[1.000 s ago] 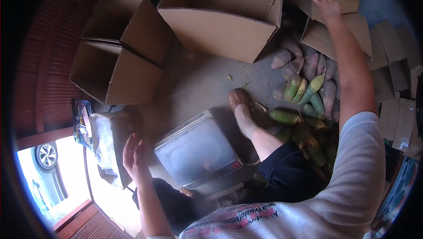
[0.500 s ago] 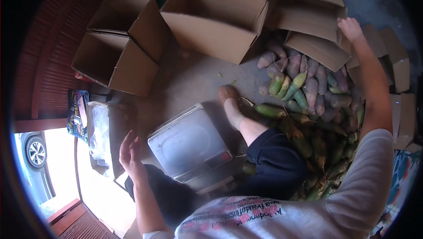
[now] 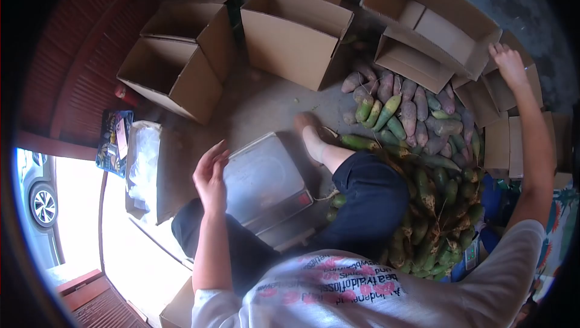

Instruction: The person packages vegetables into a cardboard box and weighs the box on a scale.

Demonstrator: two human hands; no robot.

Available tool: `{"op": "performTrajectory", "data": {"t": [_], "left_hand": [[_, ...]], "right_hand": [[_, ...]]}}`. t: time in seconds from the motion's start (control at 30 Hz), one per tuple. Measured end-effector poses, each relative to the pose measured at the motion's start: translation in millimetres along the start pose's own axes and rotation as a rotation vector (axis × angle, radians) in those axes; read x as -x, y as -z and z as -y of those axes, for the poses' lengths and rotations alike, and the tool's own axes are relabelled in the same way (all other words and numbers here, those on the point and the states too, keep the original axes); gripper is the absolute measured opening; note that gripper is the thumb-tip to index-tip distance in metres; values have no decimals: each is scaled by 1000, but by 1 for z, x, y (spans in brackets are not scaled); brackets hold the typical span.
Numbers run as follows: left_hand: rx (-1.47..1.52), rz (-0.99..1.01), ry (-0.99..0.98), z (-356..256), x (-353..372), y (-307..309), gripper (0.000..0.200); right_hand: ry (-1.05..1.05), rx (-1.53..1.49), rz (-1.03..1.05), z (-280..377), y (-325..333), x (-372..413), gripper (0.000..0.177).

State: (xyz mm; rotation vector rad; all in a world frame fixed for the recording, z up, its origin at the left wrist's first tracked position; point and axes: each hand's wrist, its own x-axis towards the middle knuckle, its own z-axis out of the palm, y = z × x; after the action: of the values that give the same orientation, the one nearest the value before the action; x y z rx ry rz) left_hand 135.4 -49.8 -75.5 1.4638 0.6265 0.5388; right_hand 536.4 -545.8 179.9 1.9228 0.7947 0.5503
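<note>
My right hand [image 3: 507, 62] grips the right edge of an open cardboard box [image 3: 444, 25] at the upper right, which is tilted so that its inside shows. Under that box stands another open carton [image 3: 411, 62]. My left hand [image 3: 212, 174] is raised with bent fingers somewhat apart and nothing in it, over the left side of a metal-topped scale [image 3: 263, 177]. Purple and green radishes [image 3: 408, 110] lie on the floor below the boxes, and a heap of green ones [image 3: 435, 207] is beside my leg.
More open cartons stand at the upper middle [image 3: 290, 44] and upper left [image 3: 163, 74]. A box with clear plastic bags [image 3: 145, 165] is at the left, near a bright doorway with a parked car [image 3: 42, 195] outside. Further cartons [image 3: 519, 140] stand at the right.
The box at my right hand has opened out and tilted, showing its inside. My left hand has moved right and up, over the scale's edge. The whole view has shifted.
</note>
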Motion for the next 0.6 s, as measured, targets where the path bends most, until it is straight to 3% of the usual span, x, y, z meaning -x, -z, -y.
{"op": "performTrajectory", "data": {"t": [0.07, 0.17, 0.2, 0.23, 0.37, 0.4, 0.47, 0.6], "left_hand": [[-73, 70, 32, 3, 3, -17, 30], [-138, 310, -147, 12, 12, -67, 35], [-171, 417, -207, -8, 21, -92, 38], [-242, 448, -346, -11, 26, -119, 49], [30, 823, -361, -75, 68, -215, 93], [4, 825, -433, -60, 81, -250, 102], [-274, 763, -382, -89, 110, -264, 105], [-194, 675, -319, -101, 121, -269, 104]], "right_hand": [[58, -12, -142, -18, 27, 6, 22], [276, 4, -215, -53, 69, 2, 16], [157, -73, -52, -50, 91, 4, 7], [122, -128, -8, -50, 106, 7, 10], [1, -395, 92, -40, 135, 19, 16], [-25, -474, 103, -36, 140, 23, 16], [15, -650, 81, -26, 162, 26, 16], [123, -994, 59, -39, 161, 21, 16]]}}
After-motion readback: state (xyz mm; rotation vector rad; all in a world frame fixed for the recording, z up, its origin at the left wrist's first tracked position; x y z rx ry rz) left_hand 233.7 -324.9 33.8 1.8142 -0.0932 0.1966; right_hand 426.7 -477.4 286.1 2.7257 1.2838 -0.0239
